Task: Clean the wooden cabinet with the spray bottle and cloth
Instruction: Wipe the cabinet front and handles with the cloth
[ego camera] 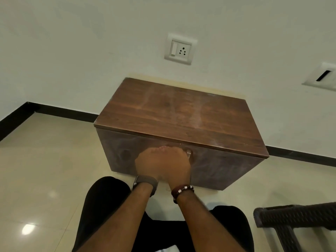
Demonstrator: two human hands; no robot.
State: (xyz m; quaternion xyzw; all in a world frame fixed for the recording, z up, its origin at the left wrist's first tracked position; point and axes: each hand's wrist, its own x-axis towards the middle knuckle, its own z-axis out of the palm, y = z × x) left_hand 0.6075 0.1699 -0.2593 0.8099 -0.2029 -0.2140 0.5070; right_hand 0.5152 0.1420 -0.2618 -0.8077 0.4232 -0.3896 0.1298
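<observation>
The wooden cabinet (172, 113) stands on the floor against the wall, its dark top marked with pale streaks. Both my hands are pressed close together at the middle of its front, where the two doors meet. My left hand (151, 160), with a watch on the wrist, has its fingers curled at the left door's edge, and its handle is hidden. My right hand (177, 163), with a beaded bracelet, curls at the metal handle (189, 154) of the right door. No spray bottle or cloth is in view.
A dark woven chair (298, 220) stands at the lower right. My knees in black trousers (107, 197) are just before the cabinet. A wall socket (180, 49) sits above it. Glossy beige tiles (45, 170) spread to the left.
</observation>
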